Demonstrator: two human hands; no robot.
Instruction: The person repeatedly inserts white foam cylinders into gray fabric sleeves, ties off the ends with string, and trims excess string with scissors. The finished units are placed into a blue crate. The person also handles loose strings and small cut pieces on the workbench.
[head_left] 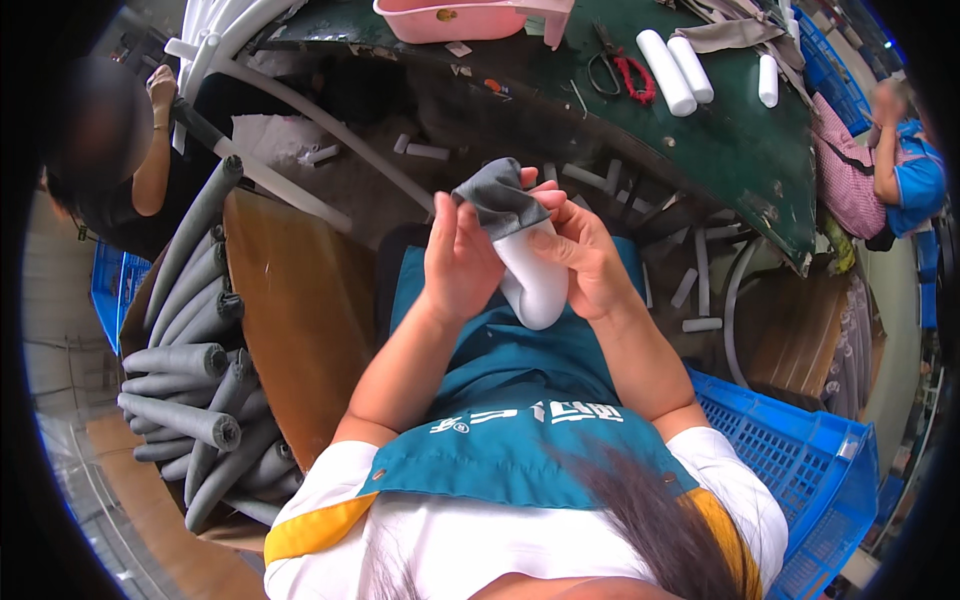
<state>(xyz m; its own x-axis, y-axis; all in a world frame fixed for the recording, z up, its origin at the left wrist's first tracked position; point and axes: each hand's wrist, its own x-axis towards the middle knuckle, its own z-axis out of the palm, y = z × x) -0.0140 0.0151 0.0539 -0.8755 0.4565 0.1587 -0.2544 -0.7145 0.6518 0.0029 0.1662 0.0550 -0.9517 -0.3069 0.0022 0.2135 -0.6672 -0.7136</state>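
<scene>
A bent white foam piece (535, 275) is in front of my apron, with a dark grey fabric sleeve (495, 200) over its upper end. My right hand (585, 255) pinches the foam and the sleeve's edge between thumb and fingers; some fingertips show behind the fabric. On the other side, my left hand (460, 255) has its fingers stretched upward and apart, its palm facing the foam and the fabric near its fingertips. Where the left fingers pass behind the sleeve is hidden.
A cardboard box (290, 300) of grey fabric-covered tubes stands left; a blue crate (790, 450) is at right. On the green table (700, 150) are scissors (607, 65), white foam rolls (665, 72) and a pink basin (450, 20). Foam pieces lie below. Two people are nearby.
</scene>
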